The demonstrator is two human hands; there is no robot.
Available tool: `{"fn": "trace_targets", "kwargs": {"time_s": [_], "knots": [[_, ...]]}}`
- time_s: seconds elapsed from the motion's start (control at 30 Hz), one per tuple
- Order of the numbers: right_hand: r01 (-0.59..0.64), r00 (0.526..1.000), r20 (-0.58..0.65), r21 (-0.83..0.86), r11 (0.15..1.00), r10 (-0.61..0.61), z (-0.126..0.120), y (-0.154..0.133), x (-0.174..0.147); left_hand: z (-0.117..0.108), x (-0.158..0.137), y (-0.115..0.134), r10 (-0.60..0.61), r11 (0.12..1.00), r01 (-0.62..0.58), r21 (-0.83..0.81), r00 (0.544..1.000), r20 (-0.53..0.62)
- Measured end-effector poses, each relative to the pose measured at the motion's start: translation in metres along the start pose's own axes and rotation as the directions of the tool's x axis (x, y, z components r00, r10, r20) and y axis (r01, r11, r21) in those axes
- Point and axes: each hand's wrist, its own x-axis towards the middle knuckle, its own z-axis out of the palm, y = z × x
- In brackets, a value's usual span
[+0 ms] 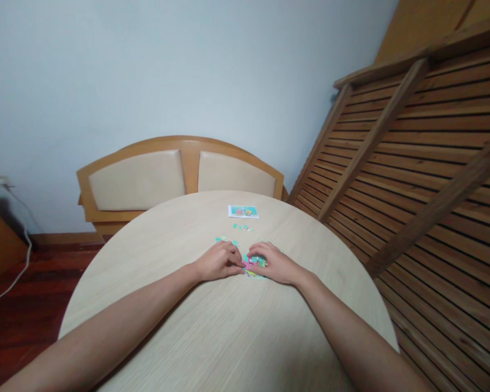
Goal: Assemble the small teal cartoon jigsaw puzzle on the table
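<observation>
A partly joined jigsaw puzzle (256, 262) in pink, yellow and teal lies flat on the round table (212, 337), between my two hands. At its left edge my left hand (220, 261) is closed in a pinch, thumb and forefinger on a pink puzzle piece (244, 265). My right hand (275, 264) rests over the puzzle's right side, thumb and fingers apart, the thumb touching its surface. This hand covers part of the puzzle. Several loose teal puzzle pieces (240, 227) are scattered beyond the hands, and others (224, 239) lie just past my left fingers.
A small picture card (243, 212) with a teal cartoon scene lies toward the table's far side. Behind the table stands a wooden headboard (191, 163) with cream panels against the wall. A slatted wooden frame (416, 158) leans on the right. A white cable (28, 250) hangs at left.
</observation>
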Motion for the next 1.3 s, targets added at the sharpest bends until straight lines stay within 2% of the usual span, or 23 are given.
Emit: {"fn": "trace_targets", "kwargs": {"time_s": [0.2,0.37,0.5,0.6,0.8,0.97,1.13,1.3], "knots": [[0.008,1.000,0.023,0.023,1.000,-0.009,-0.003,-0.005,0.000,-0.006,0.002,0.000,0.013,1.000,-0.013,-0.014,1.000,-0.009],[0.028,0.999,0.037,0.047,0.999,-0.030,-0.005,-0.011,0.001,-0.023,-0.005,-0.020,-0.111,0.992,0.119,0.034,0.978,-0.178],[0.033,0.998,0.045,0.059,0.998,-0.035,-0.006,-0.014,0.001,-0.031,-0.017,-0.039,-0.134,0.984,0.148,0.096,0.981,-0.141],[0.045,0.998,0.048,0.067,0.997,-0.048,-0.007,-0.015,0.002,-0.028,-0.020,-0.044,-0.107,0.986,0.117,0.117,0.990,-0.088],[0.055,0.997,0.054,0.063,0.996,-0.059,-0.006,-0.015,0.001,-0.018,-0.012,-0.039,-0.059,0.989,0.067,0.132,0.996,-0.061],[0.056,0.997,0.057,0.065,0.996,-0.059,-0.006,-0.016,0.002,-0.016,-0.008,-0.038,-0.124,0.982,0.130,0.138,0.991,-0.052],[0.054,0.997,0.051,0.065,0.996,-0.057,-0.006,-0.017,0.002,-0.017,-0.009,-0.034,-0.182,0.979,0.187,0.076,0.981,-0.070],[0.052,0.997,0.053,0.070,0.996,-0.055,-0.007,-0.016,0.002,-0.015,-0.007,-0.030,-0.195,0.980,0.197,0.023,0.978,-0.071]]}}
